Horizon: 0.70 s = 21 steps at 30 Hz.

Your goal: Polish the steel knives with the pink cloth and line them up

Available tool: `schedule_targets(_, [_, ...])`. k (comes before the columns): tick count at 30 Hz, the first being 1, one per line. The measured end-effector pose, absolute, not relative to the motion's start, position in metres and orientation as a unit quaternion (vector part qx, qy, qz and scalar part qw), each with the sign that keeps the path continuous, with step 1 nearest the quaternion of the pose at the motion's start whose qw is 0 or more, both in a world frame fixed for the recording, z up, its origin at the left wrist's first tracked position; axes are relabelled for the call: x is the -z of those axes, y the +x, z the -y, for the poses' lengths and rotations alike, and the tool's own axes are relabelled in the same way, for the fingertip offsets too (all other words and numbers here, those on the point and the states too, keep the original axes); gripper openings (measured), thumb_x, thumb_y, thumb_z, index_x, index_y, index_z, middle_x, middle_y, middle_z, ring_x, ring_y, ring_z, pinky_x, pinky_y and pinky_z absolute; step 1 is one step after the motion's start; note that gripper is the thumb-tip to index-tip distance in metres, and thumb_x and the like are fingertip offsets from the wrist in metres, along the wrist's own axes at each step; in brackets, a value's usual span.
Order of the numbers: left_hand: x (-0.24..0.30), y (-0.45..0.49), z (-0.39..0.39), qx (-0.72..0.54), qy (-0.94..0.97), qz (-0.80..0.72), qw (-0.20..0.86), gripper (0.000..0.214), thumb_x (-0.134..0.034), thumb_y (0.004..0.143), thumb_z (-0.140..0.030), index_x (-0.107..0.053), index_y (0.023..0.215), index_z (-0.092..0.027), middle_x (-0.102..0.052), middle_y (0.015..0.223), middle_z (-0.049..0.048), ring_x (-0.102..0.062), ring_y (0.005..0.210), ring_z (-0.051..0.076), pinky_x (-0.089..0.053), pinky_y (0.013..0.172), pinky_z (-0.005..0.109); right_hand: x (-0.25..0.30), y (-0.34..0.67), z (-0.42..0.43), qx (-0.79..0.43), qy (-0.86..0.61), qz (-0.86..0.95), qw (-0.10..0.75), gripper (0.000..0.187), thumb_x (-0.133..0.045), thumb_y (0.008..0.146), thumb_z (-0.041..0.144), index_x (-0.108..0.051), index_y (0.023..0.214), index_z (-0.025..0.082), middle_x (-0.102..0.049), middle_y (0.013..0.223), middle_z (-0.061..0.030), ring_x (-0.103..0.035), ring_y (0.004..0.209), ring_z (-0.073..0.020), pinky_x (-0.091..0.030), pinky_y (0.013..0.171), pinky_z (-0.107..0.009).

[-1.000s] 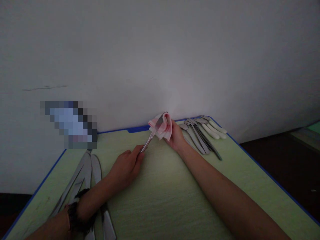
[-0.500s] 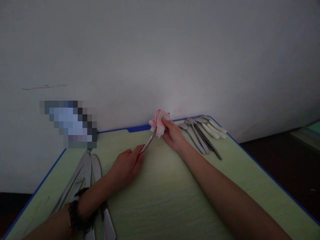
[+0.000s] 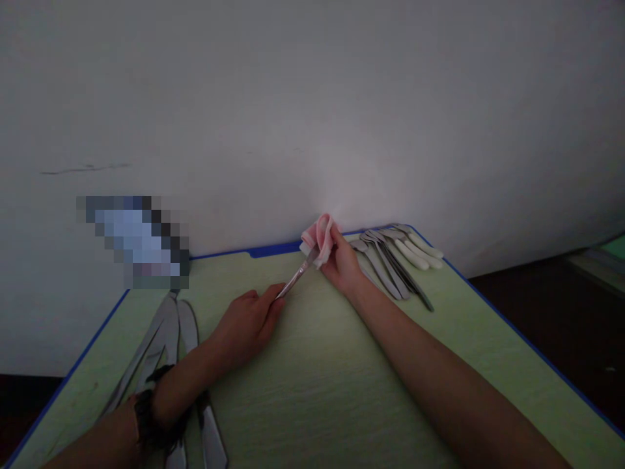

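A pale, bare wall stood behind the light green table with a blue rim (image 3: 342, 391), which filled the near half of the view. Long steel table knives (image 3: 170, 326) lay side by side at the near left, partly under the left forearm. A cluster of steel and white-handled cutlery (image 3: 395, 260) lay at the far right, just beside the right wrist.

The left hand (image 3: 247, 322) rested on the table at centre and pinched the handle end of a slim steel knife (image 3: 295, 281). The knife slanted up and away toward the far edge. The right hand (image 3: 344, 264) was clenched round a crumpled pink cloth (image 3: 319, 236), which was folded over the blade end, near the wall.

The wipe would likely go best with the left hand anchored on the table. The cloth should pinch both flat faces of the blade, and the fingers should stay behind the fabric and off the edge.
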<state>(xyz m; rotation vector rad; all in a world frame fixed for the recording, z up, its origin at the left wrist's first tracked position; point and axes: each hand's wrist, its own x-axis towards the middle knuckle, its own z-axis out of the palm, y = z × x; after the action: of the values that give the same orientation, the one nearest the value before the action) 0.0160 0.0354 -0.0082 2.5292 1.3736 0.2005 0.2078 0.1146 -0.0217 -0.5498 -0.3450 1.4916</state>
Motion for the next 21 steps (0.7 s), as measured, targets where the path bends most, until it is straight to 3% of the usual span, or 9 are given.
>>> schedule_targets(5, [0.0075, 0.0158, -0.0345, -0.062, 0.877, -0.462, 0.114, 0.042, -0.022, 0.097, -0.032, -0.050, 0.124, -0.016, -0.067, 0.080, 0.0082, -0.061, 0.073, 0.024, -0.045, 0.072, 0.036, 0.0226, 0.2098, -0.1158, -0.678, -0.222, 0.178, 0.678, 0.028, -0.052, 0.089, 0.044, -0.062, 0.073, 0.023, -0.063, 0.065, 0.0035, -0.057, 0.061, -0.0119, -0.051, 0.067, -0.026])
schedule_targets(10, [0.0080, 0.0149, -0.0346, -0.070, 0.879, -0.455, 0.128, 0.042, -0.021, 0.098, -0.033, -0.050, 0.123, -0.016, -0.067, 0.083, 0.0083, -0.061, 0.074, 0.025, -0.045, 0.074, 0.037, 0.0235, 0.2091, -0.1158, -0.667, -0.224, 0.212, 0.678, 0.030, -0.050, 0.090, 0.045, -0.061, 0.073, 0.022, -0.060, 0.062, 0.0035, -0.054, 0.059, -0.0113, -0.049, 0.062, -0.024])
schedule_targets(21, [0.0041, 0.0163, -0.0335, -0.065, 0.872, -0.466, 0.137, 0.041, -0.022, 0.096, -0.031, -0.053, 0.117, -0.014, -0.067, 0.082, 0.0096, -0.061, 0.075, 0.025, -0.045, 0.074, 0.038, 0.0270, 0.2077, -0.1176, -0.646, -0.250, 0.272, 0.668, 0.031, -0.054, 0.086, 0.051, -0.058, 0.075, 0.022, -0.059, 0.061, 0.0030, -0.057, 0.064, -0.0133, -0.050, 0.062, -0.026])
